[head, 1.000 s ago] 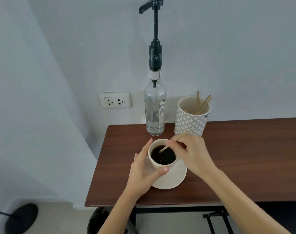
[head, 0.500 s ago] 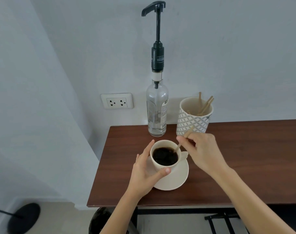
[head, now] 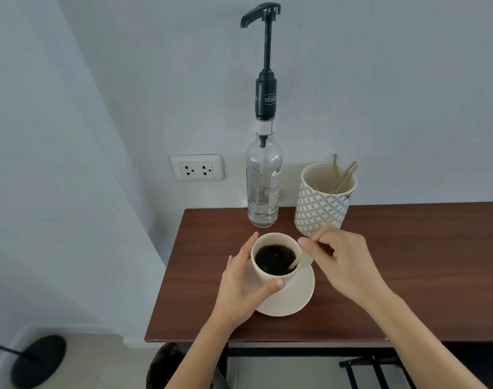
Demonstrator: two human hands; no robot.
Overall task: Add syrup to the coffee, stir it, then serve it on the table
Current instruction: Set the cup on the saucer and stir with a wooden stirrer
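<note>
Stirring step in hand. Cream ceramic cup of black coffee on cream saucer, wooden table. Left hand cupping cup wall; right hand pinching wooden stir stick, tip submerged. Next, judged: stick out, then serving.

1. A white wall socket sits low on the wall.
2. A patterned pot holds spare wooden sticks.
3. A round black stand base rests on the floor.

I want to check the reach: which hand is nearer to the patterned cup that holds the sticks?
Right. The right hand sits just in front of the patterned cup; the left hand is farther, across the coffee cup.
</note>
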